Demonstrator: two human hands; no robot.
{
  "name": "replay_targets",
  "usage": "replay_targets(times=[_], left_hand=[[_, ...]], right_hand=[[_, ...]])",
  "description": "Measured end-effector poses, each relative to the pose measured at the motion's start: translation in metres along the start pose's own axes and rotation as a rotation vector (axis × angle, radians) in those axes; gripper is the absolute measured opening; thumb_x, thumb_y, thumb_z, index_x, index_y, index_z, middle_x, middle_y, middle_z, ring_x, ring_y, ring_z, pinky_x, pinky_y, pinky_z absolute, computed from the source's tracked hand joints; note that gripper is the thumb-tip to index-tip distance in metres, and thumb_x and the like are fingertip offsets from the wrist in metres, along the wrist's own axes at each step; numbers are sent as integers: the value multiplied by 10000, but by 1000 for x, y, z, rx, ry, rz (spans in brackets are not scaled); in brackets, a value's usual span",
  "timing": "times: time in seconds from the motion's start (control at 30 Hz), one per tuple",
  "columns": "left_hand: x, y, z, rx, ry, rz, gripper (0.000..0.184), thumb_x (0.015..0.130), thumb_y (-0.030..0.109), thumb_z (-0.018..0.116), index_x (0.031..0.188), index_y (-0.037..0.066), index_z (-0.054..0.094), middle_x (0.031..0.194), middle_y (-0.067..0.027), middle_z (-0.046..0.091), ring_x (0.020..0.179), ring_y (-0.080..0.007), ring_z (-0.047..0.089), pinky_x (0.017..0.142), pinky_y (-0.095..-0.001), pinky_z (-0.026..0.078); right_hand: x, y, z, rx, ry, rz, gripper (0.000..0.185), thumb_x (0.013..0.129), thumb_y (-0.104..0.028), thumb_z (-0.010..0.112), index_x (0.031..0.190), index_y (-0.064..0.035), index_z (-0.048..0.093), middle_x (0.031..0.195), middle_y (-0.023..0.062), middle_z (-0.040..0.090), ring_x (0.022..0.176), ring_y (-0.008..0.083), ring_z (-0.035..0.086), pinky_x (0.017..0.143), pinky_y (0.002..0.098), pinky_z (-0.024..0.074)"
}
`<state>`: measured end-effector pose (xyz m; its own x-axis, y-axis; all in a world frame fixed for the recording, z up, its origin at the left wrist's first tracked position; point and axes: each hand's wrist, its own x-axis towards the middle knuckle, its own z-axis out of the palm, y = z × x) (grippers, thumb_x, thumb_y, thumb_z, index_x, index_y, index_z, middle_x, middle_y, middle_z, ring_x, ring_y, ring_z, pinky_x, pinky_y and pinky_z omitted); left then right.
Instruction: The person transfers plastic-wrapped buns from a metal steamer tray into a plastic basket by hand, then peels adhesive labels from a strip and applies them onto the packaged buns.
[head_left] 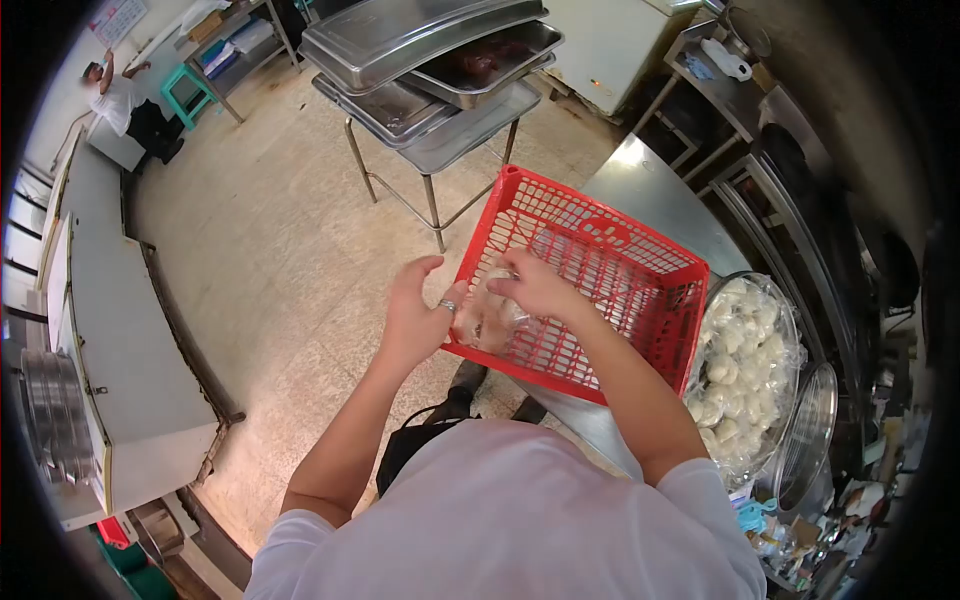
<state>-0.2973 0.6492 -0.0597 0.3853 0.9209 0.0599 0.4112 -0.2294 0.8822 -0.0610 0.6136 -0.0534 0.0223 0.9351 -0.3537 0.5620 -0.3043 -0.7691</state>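
Note:
A red plastic basket [610, 232] with slatted sides rests on a metal table, its left end reaching toward me. Inside its left end lies a clear plastic bag [492, 325] with pale, pinkish contents that I cannot make out. My right hand [545, 288] reaches over the basket, its bent fingers and thumb closed on the top of the bag. At the basket's left rim is my left hand [420, 312], wearing a ring. Its thumb is spread away from its bent fingers, which are beside the bag; whether they touch it is unclear.
Right of the basket stands a round tray [745, 360] of white dough-like pieces under plastic wrap. Ahead, a metal stand [430, 185] bears stacked metal pans [420, 50]. A white counter [150, 340] runs along the left. A person [130, 105] is far left, near a green stool [188, 92].

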Motion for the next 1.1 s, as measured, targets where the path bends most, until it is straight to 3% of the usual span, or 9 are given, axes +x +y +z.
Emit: replay_targets(times=[0.03,0.13,0.23,0.43,0.63,0.77,0.9,1.0,1.1], left_hand=[[3,-15,6,51,5,44,459,997,276,735,1348,-2,635,1288,-174,675,1192,-262,658,1016,-386,513],[-1,-4,19,-178,-161,-182,428,1035,250,691,1370,-8,622,1177,-166,730,1088,-208,690,950,-359,543],[-1,-2,25,-299,-163,-207,373,1073,245,633,1347,-8,640,1088,-127,750,1002,-172,688,901,-334,551],[6,-8,27,-309,-183,-163,330,1103,220,568,1313,-16,662,1047,-92,736,938,-150,657,849,-319,536],[12,-9,29,-349,-207,-200,320,1108,203,556,1321,-12,657,1067,-71,732,960,-137,652,868,-315,532],[10,-4,28,-351,-210,-210,331,1107,214,559,1330,-10,655,1085,-80,736,985,-144,661,889,-316,535],[11,-5,29,-301,-207,-190,343,1108,225,555,1341,-7,653,1097,-88,739,996,-148,665,896,-318,536],[15,-11,29,-223,-212,-150,348,1096,220,564,1343,-9,652,1062,-123,752,976,-184,688,890,-332,538],[20,9,21,65,-245,-108,366,1036,173,636,1351,-12,645,1184,-190,727,1082,-286,694,967,-376,531]], right_hand=[[18,20,15,-124,-13,-38,527,944,-314,753,1309,43,620,1194,265,681,1163,414,656,1000,458,522],[49,36,32,-425,-106,-39,457,943,-354,726,1217,11,722,1198,267,719,1065,402,721,941,428,563],[41,43,30,131,-95,136,421,929,-331,735,1225,-33,757,1245,255,721,1102,362,723,967,418,559],[31,47,23,-77,-142,11,503,918,-274,771,1308,36,700,1247,238,737,1110,290,727,973,380,555],[25,57,17,350,-12,41,455,858,-216,822,1266,-30,743,1118,195,776,1044,251,743,937,371,566],[31,79,34,121,25,100,429,844,-219,832,1227,-43,753,1086,204,769,1012,286,749,926,399,574],[11,34,30,-81,133,54,380,848,-210,807,1192,-56,762,1109,242,746,1041,374,735,948,456,575],[14,49,53,-176,263,-80,332,881,-195,749,1171,-34,755,1090,262,727,1011,423,714,903,482,570],[0,48,49,-182,356,-136,350,895,-177,723,1199,-4,729,1109,269,715,1027,437,698,889,490,566]])
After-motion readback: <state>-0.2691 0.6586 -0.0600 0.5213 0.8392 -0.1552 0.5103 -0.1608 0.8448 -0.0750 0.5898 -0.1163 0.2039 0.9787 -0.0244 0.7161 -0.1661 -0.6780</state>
